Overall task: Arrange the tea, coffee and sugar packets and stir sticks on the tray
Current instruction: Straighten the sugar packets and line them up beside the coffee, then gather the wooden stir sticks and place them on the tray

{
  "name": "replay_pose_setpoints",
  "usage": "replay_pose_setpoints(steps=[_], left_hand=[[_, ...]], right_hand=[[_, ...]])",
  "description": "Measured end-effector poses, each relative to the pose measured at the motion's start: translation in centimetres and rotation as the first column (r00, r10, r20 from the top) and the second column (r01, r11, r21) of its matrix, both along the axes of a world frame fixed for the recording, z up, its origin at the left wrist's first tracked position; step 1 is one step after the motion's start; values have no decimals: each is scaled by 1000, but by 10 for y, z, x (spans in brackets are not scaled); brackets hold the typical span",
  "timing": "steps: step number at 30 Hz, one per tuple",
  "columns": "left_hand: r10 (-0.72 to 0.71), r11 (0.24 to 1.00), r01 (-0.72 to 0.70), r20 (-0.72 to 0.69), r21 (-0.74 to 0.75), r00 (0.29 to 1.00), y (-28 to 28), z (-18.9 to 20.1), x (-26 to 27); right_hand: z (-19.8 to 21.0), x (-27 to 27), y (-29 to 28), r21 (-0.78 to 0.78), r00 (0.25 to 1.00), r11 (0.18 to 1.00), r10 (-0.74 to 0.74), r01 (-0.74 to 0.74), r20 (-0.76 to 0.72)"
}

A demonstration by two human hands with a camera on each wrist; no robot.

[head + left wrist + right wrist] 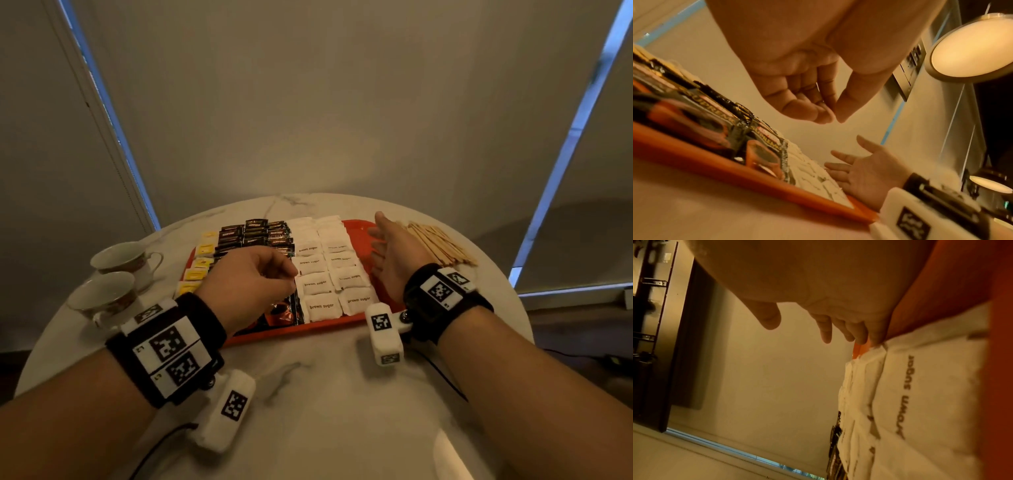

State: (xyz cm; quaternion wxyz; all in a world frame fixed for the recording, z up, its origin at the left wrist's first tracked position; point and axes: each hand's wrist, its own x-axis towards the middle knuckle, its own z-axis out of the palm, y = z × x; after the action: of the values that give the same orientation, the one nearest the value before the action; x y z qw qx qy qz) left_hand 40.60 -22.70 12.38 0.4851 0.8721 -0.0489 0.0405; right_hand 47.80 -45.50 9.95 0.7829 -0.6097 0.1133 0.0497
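Hovering above dark glossy coffee packets on orange plastic tray: left hand, fingers curled, tips together, gripping nothing. Resting beside white paper brown-sugar packets: right hand, fingers spread apart.

right hand fingers straight, sugar packets

Orange tray, white sugar packets, black coffee packets, yellow tea packets, tan stir sticks, white marble-veined table.
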Motion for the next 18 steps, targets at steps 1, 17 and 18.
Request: replay_pose_setpoints(steps=[1,17,18], left_hand=[[6,998,-6,-3,55,1000,0,1,-2],[-14,814,65,-92,577,996,-36,-17,-8],[-19,797,75,-99,599,995,-38,-16,-5]], right_hand=[[0,-4,-1,-7,1000,1000,-14,14,-4],[60,21,-55,-835,999,550,-35,5,-18],[61,26,-64,-874,997,483,-36,-45,-72]])
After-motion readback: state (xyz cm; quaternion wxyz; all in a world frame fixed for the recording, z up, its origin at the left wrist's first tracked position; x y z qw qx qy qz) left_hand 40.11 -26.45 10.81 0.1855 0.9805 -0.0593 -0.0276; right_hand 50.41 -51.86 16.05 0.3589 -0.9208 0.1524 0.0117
